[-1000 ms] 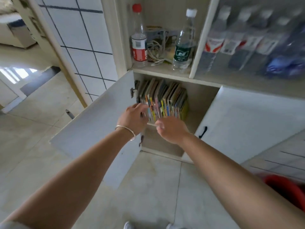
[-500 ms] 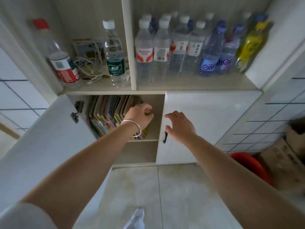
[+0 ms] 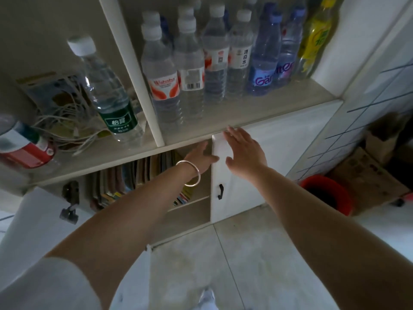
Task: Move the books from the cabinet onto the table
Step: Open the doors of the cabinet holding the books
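As seen from the head camera, near to far:
Left hand point(image 3: 201, 156): reaches into the open lower compartment, fingers hidden behind the door edge; whether it grips anything cannot be told.
Right hand point(image 3: 242, 151): flat, fingers straight and spread, resting on the upper corner of the closed right door point(image 3: 268, 166).
Books point(image 3: 125, 180): upright, packed in a row on the inner shelf of the cabinet point(image 3: 223, 127), left of the left wrist, under the bottle shelf.
Handling (judgement): thin soft-cover volumes, light singly, heavy and floppy as a bundle; glossy covers may slide. Best clamped from both ends of the row, or pinched at the spines a few at a time.
Hidden: titles blurred; row's middle covered by the forearm; no table in view.
Water bottles point(image 3: 190, 70): crowd the shelf above.
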